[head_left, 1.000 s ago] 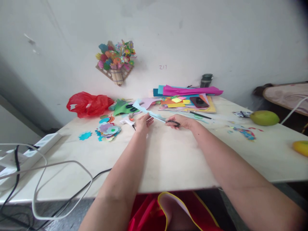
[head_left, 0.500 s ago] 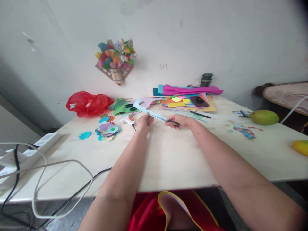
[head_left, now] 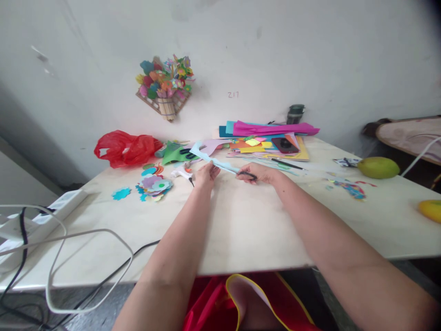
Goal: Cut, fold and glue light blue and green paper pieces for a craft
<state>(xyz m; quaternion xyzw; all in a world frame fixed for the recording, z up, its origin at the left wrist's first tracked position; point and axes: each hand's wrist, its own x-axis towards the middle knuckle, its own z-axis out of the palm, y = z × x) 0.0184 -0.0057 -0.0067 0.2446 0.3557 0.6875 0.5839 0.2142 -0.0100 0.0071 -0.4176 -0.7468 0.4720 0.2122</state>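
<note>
Your left hand [head_left: 206, 174], fingers partly curled, pinches the blue paper [head_left: 222, 164] mid-table; your right hand [head_left: 257, 173] is closed round the scissors [head_left: 248, 175], blades hard to make out. Tabletop [head_left: 248, 230] stretches to the near edge. Yellow fruit [head_left: 431, 211] is cut off.

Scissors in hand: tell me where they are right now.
In the head view, the scissors are in the right hand, just right of centre, with the light blue paper stretching from them past the left hand.
</note>
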